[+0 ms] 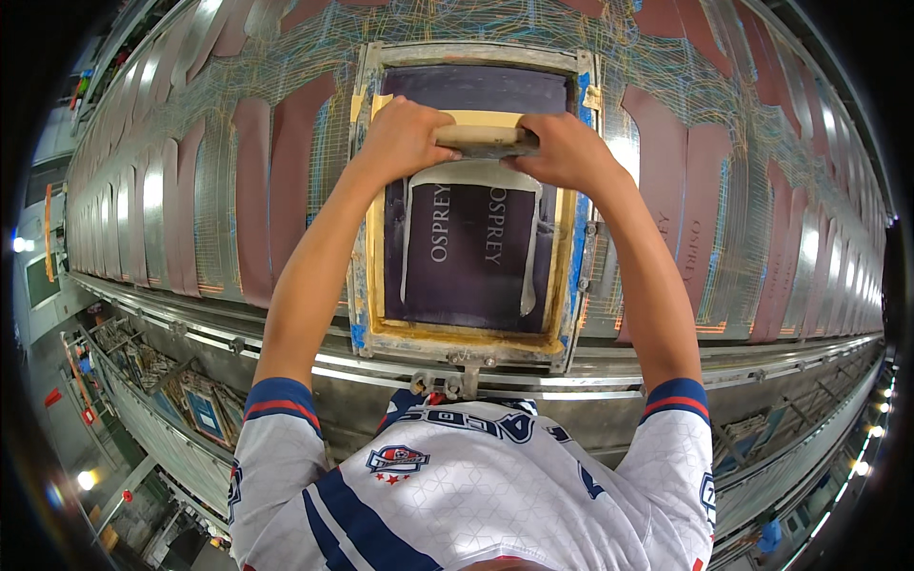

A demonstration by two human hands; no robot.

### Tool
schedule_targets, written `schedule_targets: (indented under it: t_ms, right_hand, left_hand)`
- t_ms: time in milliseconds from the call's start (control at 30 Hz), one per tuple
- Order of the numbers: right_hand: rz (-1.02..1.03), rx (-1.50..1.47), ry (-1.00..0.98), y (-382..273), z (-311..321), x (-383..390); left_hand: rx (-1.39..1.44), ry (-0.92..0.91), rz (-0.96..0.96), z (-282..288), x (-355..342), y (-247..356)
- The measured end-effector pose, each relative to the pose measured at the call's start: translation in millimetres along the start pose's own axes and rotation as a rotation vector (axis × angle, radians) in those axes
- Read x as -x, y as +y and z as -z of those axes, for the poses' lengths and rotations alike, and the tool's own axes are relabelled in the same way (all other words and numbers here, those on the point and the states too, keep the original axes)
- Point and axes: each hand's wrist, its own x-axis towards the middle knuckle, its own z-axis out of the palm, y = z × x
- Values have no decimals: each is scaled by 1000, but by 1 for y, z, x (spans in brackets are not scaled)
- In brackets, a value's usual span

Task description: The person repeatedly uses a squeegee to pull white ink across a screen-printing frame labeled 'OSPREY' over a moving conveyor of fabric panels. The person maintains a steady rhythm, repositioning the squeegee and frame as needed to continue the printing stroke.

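Squeegee (pixel 484 136), straight and bar-shaped, pale tan above, greyish below

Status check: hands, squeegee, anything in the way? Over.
Left hand and right hand both gripping squeegee. Squeegee across far half of screen frame, pale streaks on its near side. No obstruction visible.

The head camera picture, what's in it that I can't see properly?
In the head view:
The ends of the squeegee: covered by the left hand and right hand.
Whatever lies under the screen frame: the frame covers it.
The person's feet: behind the white jersey.
The long table, middle of its far side: cut off by the top edge.
Lower-left stacked frames: too small for details.
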Motion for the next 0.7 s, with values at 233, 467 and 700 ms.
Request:
schedule_targets:
  t_ms: [233, 467, 700]
  right_hand:
    - [-43, 149, 9, -6, -25, -5]
    - [114, 160, 40, -52, -93, 124]
    - [62, 101, -25, -69, -87, 150]
  left_hand:
    - [19, 71, -66, -27, 9, -11]
    - [-12, 35, -158, -68, 150, 40]
    - [17, 21, -162, -70, 175, 51]
